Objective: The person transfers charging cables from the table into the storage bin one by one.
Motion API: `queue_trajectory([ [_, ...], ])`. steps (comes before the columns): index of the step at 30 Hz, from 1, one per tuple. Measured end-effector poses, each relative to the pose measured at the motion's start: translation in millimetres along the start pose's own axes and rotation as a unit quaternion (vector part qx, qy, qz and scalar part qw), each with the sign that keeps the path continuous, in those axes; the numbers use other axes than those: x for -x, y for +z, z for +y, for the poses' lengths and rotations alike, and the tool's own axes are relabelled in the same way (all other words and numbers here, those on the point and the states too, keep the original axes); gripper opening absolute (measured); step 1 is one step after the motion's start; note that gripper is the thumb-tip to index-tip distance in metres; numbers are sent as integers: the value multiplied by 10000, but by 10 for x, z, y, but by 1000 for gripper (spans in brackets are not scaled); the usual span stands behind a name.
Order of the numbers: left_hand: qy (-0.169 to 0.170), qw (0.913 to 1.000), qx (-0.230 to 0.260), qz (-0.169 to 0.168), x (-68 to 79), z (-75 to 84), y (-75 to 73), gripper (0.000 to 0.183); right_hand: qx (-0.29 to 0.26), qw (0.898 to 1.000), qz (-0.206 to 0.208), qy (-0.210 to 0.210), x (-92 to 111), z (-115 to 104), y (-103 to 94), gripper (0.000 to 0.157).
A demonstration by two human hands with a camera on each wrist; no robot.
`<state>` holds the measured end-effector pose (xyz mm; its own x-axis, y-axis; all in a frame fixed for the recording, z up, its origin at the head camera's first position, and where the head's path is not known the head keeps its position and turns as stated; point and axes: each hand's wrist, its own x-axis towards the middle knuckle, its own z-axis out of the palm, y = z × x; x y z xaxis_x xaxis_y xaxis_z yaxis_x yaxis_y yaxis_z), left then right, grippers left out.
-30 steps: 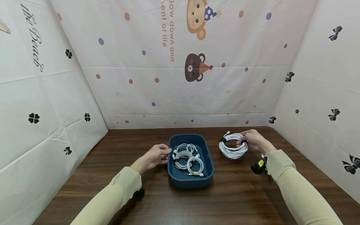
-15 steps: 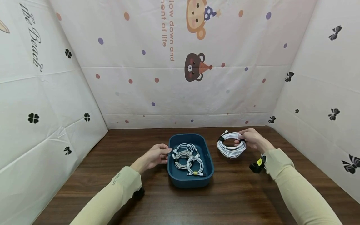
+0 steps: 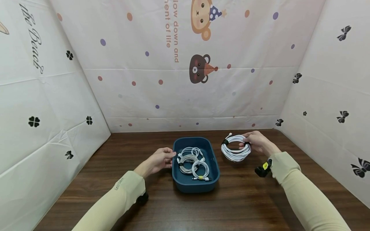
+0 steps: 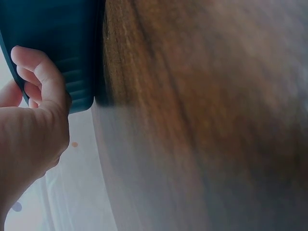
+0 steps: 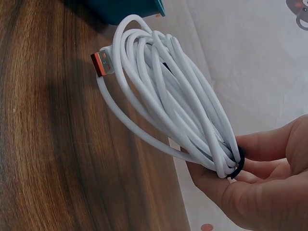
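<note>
A coiled white USB cable [image 3: 235, 156], tied with black straps, is in my right hand [image 3: 260, 142], whose thumb and fingers pinch it at one strap. The right wrist view shows the cable's USB plug [image 5: 102, 62] with an orange-red end. My left hand [image 3: 158, 160] grips the left rim of a dark blue plastic bin [image 3: 196, 188], thumb and fingers on either side of its wall. Several smaller coiled cables lie in the bin, among them a white one with a yellow tie [image 3: 201, 170] and a greyish one with black ties [image 3: 185, 169].
The bin stands on a dark brown wooden table [image 3: 237, 205]. White printed sheeting [image 3: 138, 99] rises behind the table and along both sides. Black wrist-worn devices show under both sleeves, the right device [image 3: 263, 170] bearing a yellow mark.
My right hand has shifted slightly left, toward the bin, carrying the coiled USB cable with it. The left hand and the bin have stayed in place.
</note>
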<state>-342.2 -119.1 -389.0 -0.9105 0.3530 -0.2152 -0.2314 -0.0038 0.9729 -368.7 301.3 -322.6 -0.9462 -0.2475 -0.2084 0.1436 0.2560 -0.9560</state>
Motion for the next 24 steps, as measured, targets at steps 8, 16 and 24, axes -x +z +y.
queue_trajectory([
  [8,21,10000,52,-70,-1,13,-3,10,-158,9999,-32,-38,-9,-32,28,51],
  [16,-46,10000,39,-27,-12,10,-8,10,-167,9999,5,-26,-21,-54,40,51],
  [24,-54,10000,31,27,-4,8,0,10,-162,9998,-110,-51,-19,-81,68,50],
])
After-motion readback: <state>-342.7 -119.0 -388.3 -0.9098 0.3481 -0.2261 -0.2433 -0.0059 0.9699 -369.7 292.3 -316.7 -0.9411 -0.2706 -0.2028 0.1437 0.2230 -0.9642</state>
